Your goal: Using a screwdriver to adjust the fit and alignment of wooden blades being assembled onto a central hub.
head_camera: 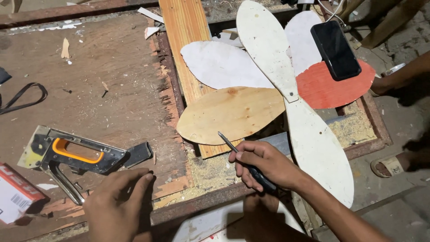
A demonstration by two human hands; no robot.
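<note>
Gripping slim metal screwdriver (242,157), oval plywood (233,114)

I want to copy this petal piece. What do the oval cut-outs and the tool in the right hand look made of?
The tan oval looks like bare plywood: visible grain and a knot. The white ovals and the red one seem painted board, matte. The screwdriver in the right hand has a shiny metal shaft; its dark handle is probably plastic.

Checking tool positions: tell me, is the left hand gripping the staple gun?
No, the left hand lies flat on the board just below the staple gun, not gripping it.
</note>
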